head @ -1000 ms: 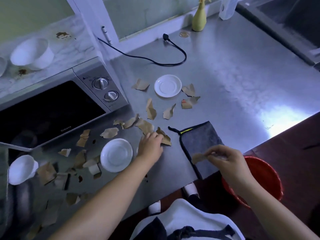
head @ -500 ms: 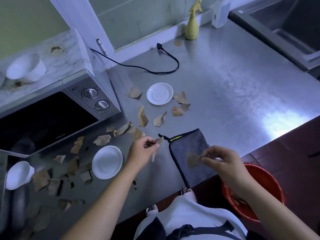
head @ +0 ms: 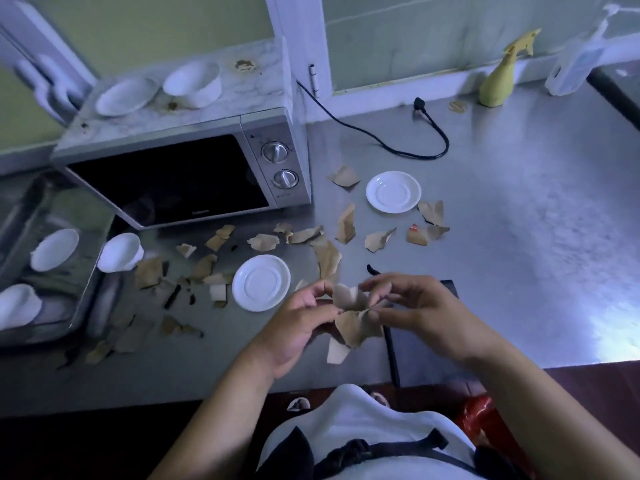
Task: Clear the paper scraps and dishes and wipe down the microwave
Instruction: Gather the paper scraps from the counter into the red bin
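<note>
You're on the scrap-clearing step. Your left hand (head: 298,320) and right hand (head: 422,313) meet above the near edge of the counter (head: 519,237). Both pinch one bunch of held scraps (head: 353,317), fingers curled on it. It reads as a hand-over or a bunching-up; can't tell which hand ends up with it.

Loose scraps (head: 329,261) lie just beyond your fingertips. More fan out left of the left hand, toward the microwave (head: 180,174). The near saucer (head: 261,287) sits just beside the left knuckles, and the far saucer (head: 393,192) is well beyond both hands. The red bin (head: 481,414) is under your right forearm, off the counter. The cloth (head: 391,348) is mostly hidden beneath the right hand.

Next, probably: take the bunch into one hand, drop it in the bin on the right, and free the left for the scraps ahead. The paper is light and crumpled, so pinch firmly or bits will slip. Dishes and wiping look not yet started.
</note>
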